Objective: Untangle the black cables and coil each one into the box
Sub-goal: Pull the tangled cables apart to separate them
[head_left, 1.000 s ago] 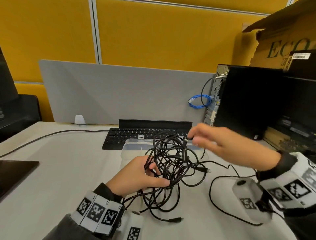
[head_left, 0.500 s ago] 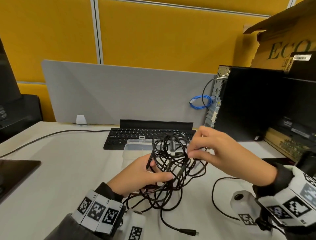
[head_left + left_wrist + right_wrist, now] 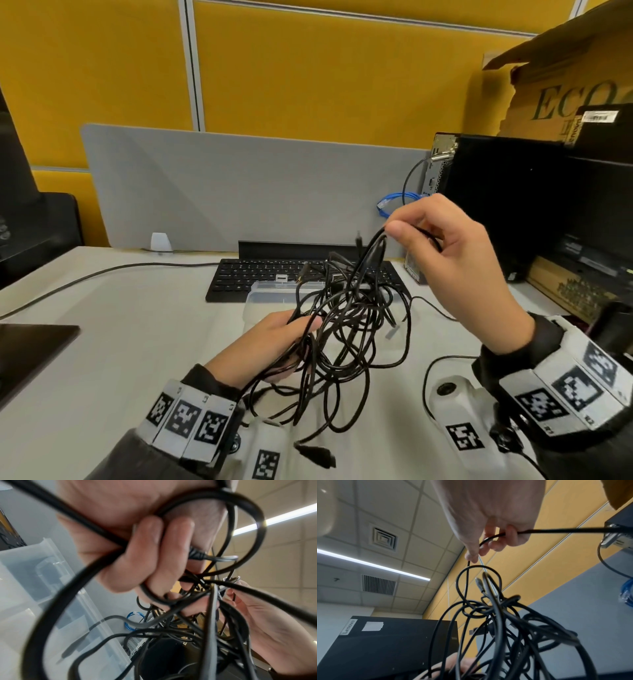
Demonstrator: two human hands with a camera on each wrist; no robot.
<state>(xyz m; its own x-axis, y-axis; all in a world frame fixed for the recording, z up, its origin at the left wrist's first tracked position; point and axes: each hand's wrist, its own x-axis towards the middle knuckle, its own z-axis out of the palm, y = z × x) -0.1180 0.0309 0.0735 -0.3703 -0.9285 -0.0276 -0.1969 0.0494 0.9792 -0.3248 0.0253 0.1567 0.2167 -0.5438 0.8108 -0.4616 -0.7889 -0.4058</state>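
A tangle of black cables point(image 3: 346, 329) hangs above the desk between my hands. My left hand point(image 3: 274, 346) grips a bunch of strands at the tangle's left side; in the left wrist view its fingers point(image 3: 154, 555) curl round several cables point(image 3: 197, 622). My right hand point(image 3: 445, 246) is raised above the tangle and pinches one strand between thumb and fingers, lifting it; the right wrist view shows that pinch point(image 3: 489, 543) with the tangle point(image 3: 496, 615) dangling below. The clear plastic box point(image 3: 274, 291) lies behind the tangle, partly hidden. A loose plug point(image 3: 315, 457) hangs near the desk front.
A black keyboard point(image 3: 246, 274) lies behind the box, before a grey divider point(image 3: 239, 185). A black computer tower point(image 3: 507, 205) with a blue cable coil point(image 3: 394, 202) stands at right, a cardboard box point(image 3: 565, 85) above it. A dark slab point(image 3: 27, 349) sits at left.
My right hand has risen from the tangle's top, pulling one strand up and to the right. The tangle has lifted and stretched taller; my left hand keeps its grip.
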